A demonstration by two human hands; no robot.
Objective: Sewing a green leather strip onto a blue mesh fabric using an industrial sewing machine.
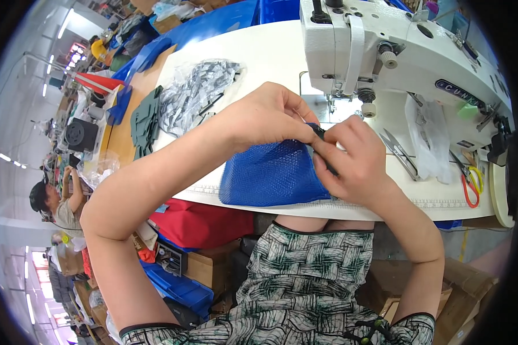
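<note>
A blue mesh fabric piece (265, 175) lies on the white sewing table (195, 167) before the white sewing machine (339, 46). My left hand (273, 115) is closed on the upper edge of the mesh, thumb and fingertips at a narrow dark strip (316, 131). My right hand (354, 155) grips the same upper right corner, fingers curled against the left fingertips; the fingers partly hide what exactly is pinched. Both hands are just in front of the needle area.
Left are green cut pieces (144, 121) and bagged patterned material (195, 95). Right are metal scissors (406, 158), red-and-yellow-handled scissors (472, 184) and a translucent plastic bag (426, 138). Red fabric (195, 224) lies below the table edge. A co-worker (63, 204) is at far left.
</note>
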